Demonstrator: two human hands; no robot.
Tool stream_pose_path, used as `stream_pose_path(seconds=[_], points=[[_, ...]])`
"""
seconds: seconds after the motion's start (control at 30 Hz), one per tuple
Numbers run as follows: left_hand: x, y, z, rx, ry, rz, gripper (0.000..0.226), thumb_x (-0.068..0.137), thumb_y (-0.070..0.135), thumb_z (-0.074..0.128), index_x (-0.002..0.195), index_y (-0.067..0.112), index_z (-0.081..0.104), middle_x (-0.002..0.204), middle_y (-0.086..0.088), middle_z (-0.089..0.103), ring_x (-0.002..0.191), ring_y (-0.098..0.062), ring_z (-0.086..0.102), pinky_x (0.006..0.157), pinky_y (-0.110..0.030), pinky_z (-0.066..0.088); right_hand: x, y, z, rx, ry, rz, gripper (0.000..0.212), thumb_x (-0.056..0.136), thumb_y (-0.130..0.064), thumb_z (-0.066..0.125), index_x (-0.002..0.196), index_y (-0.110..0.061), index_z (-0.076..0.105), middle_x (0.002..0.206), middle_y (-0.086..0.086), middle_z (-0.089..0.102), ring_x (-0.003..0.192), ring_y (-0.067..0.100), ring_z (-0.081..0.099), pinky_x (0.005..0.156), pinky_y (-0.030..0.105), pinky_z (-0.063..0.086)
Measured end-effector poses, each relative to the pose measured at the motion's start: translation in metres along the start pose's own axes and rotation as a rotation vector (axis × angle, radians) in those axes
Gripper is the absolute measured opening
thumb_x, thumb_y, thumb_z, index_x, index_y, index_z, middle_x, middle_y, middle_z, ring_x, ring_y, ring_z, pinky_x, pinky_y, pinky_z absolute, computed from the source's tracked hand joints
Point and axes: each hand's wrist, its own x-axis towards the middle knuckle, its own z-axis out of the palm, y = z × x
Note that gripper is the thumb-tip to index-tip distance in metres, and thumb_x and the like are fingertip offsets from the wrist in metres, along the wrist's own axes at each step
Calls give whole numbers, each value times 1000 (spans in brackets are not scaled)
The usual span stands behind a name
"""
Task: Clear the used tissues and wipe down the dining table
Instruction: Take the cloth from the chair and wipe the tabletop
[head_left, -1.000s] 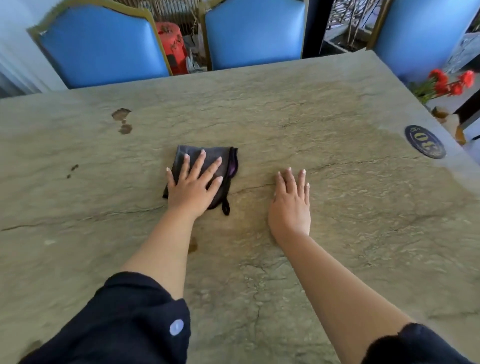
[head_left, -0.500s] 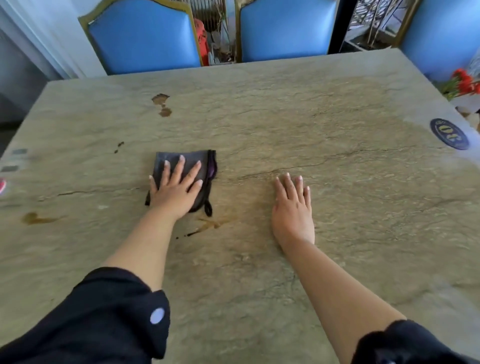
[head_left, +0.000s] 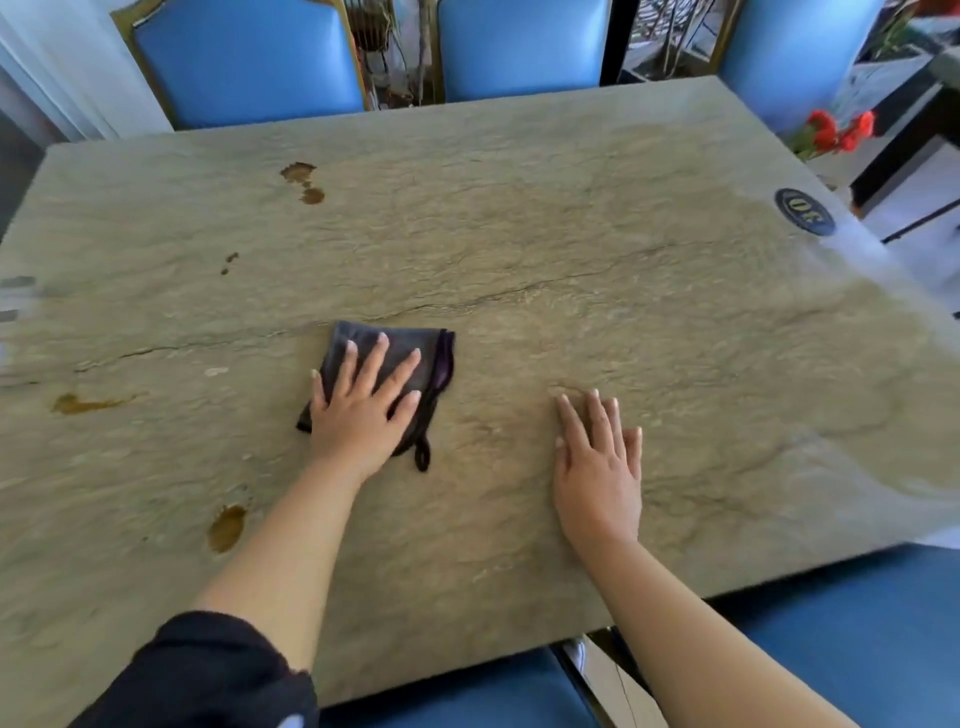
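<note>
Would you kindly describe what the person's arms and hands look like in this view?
Both hands, left hand and right hand, are bare, without gloves, rings or watch, with pale nails. The forearms are bare. The left arm has a black sleeve pushed up, carrying a small pale round mark at the frame's bottom edge.

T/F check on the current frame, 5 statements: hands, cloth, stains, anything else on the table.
1. The left hand presses flat on the dark cloth. True.
2. The right hand grips a crumpled tissue. False: it lies flat on the bare table and holds nothing; no tissue is in view.
3. Brown stains remain to the left of the cloth, such as the stain near the front edge and the far stain. True.
4. The cloth is spread out to cover half the table. False: it is folded into a small pad under the left hand.
5. A dark oval badge sits near the table's far right corner. True.
</note>
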Motion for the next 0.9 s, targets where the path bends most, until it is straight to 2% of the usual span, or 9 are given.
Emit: stream_pose_path(seconds=[0.07, 0.13, 0.27, 0.37, 0.47, 0.57, 0.63, 0.77, 0.9], points=[[19, 19, -5, -32, -47, -106, 49, 97, 58, 12, 142, 59, -7, 158, 19, -20, 147, -20, -19, 115, -59, -6, -9, 2, -1, -55, -23, 35, 51, 103, -37, 18, 153, -38, 8, 163, -5, -3, 148, 14, -15, 118, 40, -14], [19, 50, -1, -39, -53, -70, 50, 98, 55, 12, 144, 57, -7, 158, 17, -21, 147, -24, -21, 114, -61, -8, -8, 1, -1, -62, -35, 29, 51, 103, -38, 15, 153, -37, 7, 163, -5, -4, 148, 15, -16, 119, 43, -14], [-40, 91, 22, 31, 27, 331, 51, 97, 55, 17, 147, 53, 6, 162, 14, -1, 149, -26, -5, 115, -60, -4, -4, 1, -1, -44, -50, 28, 53, 102, -31, 21, 154, -32, 9, 163, -1, -1, 148, 17, -15, 119, 46, -13], [-72, 62, 29, 81, 76, 579, 51, 96, 55, 24, 147, 53, 16, 161, 14, 11, 149, -23, 8, 116, -60, 8, -4, 2, 0, -90, -56, 11, 59, 100, -25, 28, 154, -26, 6, 163, 2, -4, 148, 20, -17, 118, 50, -11], [-40, 21, 19, 84, 120, 448, 52, 94, 58, 23, 145, 54, 15, 160, 14, 16, 149, -22, 14, 113, -63, 15, -4, 1, 2, -76, -29, 16, 58, 98, -20, 27, 154, -25, 11, 163, 4, 1, 148, 21, -14, 118, 52, -10], [5, 25, 5, 5, 3, 124, 50, 95, 58, 14, 143, 59, 1, 161, 18, -6, 149, -20, -8, 115, -61, -1, -3, 0, 3, -95, -43, 22, 59, 98, -17, 25, 154, -24, 9, 162, 5, 0, 148, 22, -15, 117, 54, -11], [11, 46, 6, 2, -53, 17, 49, 97, 56, 12, 143, 59, -5, 159, 18, -17, 147, -21, -18, 114, -60, -8, -3, -1, 3, -115, -44, 20, 59, 98, -14, 25, 154, -25, 8, 163, 6, -1, 148, 23, -15, 117, 55, -11], [-44, 68, 20, 16, 4, 200, 51, 96, 56, 12, 145, 56, -4, 160, 16, -12, 148, -22, -14, 115, -59, -6, -3, -5, 1, -82, -49, 70, 57, 99, -15, 27, 153, -30, 13, 163, 2, 1, 149, 21, -12, 118, 53, -9], [-112, 37, 30, 80, 17, 509, 53, 96, 57, 13, 148, 52, 5, 161, 14, -2, 150, -21, -5, 117, -55, -3, -5, -33, -5, 104, -92, 95, 66, 90, -4, 38, 148, -35, 30, 162, -2, 8, 149, 23, -8, 119, 48, -9]])
